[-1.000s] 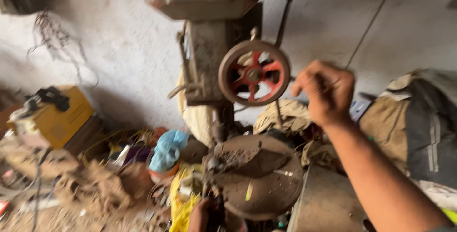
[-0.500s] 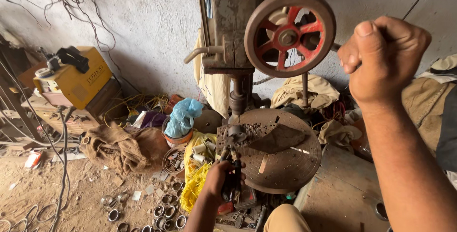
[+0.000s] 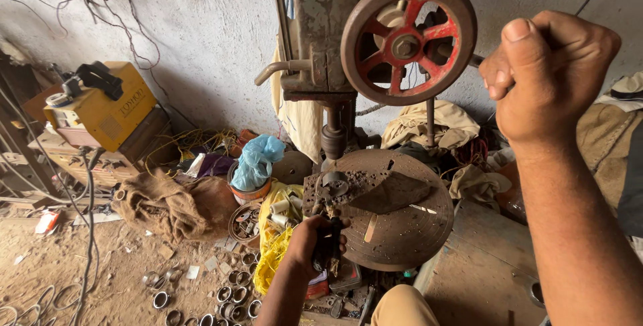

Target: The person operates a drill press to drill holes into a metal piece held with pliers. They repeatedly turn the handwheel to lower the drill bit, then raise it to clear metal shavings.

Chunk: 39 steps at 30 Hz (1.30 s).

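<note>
One dark metal workpiece [image 3: 365,191] lay on the round drill table [image 3: 408,232], directly under the spindle [image 3: 333,140], evidently positioned for drilling. The left hand [image 3: 315,239] was clamped around its front end, steadying it. The right hand [image 3: 546,75], right of the table, was fisted on a feed lever, largely hidden. The red-spoked wheel [image 3: 408,38] stood above; the machine's head was cut off.

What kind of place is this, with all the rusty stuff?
It looks like a small metal workshop. A big old drill press with a red-spoked wheel stands over a round metal table, a yellow welding machine sits by the wall, and metal rings lie on the dirt floor.
</note>
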Tool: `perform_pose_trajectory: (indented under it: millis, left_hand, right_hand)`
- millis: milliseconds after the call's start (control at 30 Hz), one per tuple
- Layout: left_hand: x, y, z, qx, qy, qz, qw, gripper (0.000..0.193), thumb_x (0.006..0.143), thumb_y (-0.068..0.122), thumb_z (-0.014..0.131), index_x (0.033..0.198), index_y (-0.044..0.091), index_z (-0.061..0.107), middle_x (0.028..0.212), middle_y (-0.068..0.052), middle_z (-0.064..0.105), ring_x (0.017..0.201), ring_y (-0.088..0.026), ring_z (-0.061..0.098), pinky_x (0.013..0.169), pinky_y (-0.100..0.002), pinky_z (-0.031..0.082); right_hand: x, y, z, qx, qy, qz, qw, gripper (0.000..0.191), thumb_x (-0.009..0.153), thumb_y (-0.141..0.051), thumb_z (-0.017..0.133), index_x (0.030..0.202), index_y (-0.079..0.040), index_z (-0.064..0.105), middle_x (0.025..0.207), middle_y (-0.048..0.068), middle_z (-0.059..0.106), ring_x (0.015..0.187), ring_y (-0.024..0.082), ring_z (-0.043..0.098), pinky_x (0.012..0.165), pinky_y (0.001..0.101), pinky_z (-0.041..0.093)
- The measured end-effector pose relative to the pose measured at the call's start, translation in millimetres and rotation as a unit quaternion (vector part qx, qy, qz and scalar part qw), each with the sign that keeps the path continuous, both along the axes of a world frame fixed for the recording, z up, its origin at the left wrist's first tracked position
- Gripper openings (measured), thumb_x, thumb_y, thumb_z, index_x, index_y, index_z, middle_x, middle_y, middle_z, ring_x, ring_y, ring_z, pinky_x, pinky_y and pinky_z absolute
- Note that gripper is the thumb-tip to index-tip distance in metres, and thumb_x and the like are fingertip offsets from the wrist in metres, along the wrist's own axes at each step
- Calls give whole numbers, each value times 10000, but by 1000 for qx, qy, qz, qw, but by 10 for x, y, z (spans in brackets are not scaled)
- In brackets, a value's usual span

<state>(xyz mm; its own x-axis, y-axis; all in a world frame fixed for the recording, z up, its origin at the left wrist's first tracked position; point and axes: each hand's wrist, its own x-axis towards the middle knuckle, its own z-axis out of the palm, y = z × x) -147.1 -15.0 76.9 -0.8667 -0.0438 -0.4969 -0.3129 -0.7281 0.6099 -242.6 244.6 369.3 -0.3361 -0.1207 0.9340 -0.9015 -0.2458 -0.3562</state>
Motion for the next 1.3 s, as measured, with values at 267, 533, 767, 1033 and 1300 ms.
perform_pose_trajectory:
  millis: [267,533,767,1033,1300]
  left_hand:
    - [-71,-39,-72,-32,5,-43,999,374,948,226,437,1049,-56,661,760,-187,685,611,-260,641,595,-353,562]
    - [75,55,143,57,28,9,998,361,931,212,401,1070,-52,604,901,-182,705,852,-299,745,848,-402,634]
    - [32,52,-27,112,95,-15,989,379,982,203,403,1122,-78,615,831,-176,635,669,-241,644,604,-343,586]
    - [-7,53,-50,92,62,32,993,306,952,150,363,1117,-37,540,874,-155,654,626,-222,592,502,-316,516]
    - [-3,65,3,97,61,43,992,318,948,131,349,1142,-65,507,882,-175,655,622,-226,591,495,-316,515]
  right_hand:
    - [-38,-3,-10,-10,4,-3,1000,499,1120,-198,665,697,-42,452,548,55,481,430,118,485,482,308,409]
    - [-138,7,-67,-22,15,-1,1000,382,1114,-190,659,804,2,543,550,46,473,429,115,494,490,312,427]
    - [-12,-74,-237,-19,51,-39,998,384,1107,-233,639,799,-22,549,537,52,490,421,119,520,494,309,453]
    - [-86,-14,-52,-19,-18,-10,1000,528,1160,-163,657,697,-67,422,549,43,474,421,119,473,495,303,405]
    - [-63,-34,-2,-5,-5,-14,1000,493,1166,-135,658,727,-80,439,565,48,493,430,118,488,491,296,419]
